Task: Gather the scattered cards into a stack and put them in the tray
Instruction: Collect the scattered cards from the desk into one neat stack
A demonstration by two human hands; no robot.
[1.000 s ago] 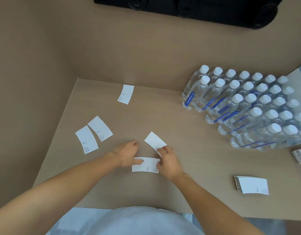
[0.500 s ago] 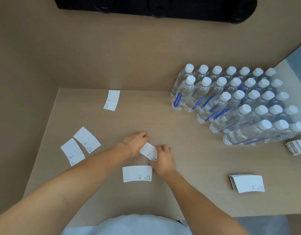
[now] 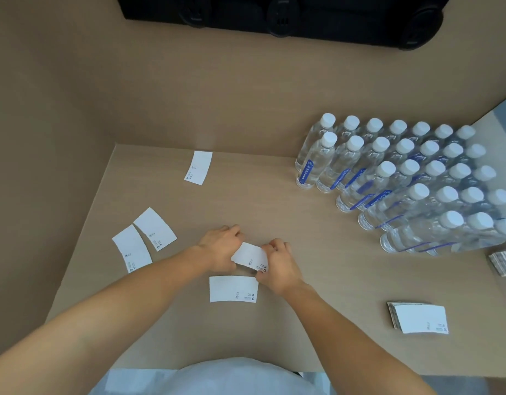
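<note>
Both hands pinch one white card (image 3: 249, 256), left hand (image 3: 221, 250) and right hand (image 3: 278, 266) at opposite ends, probably to drop it squarely on the card below (image 3: 233, 289).

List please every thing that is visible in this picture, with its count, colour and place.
held card: 1, white, between both hands, centre of table
loose cards: 4, white; one below the hands, two side by side at left, one far back
card stack: 1, white top, front right
second stack: 1, right edge, partly cut off
water bottles: many, clear with white caps, back right
table: 1, tan
left hand: holds card
right hand: holds card
</note>
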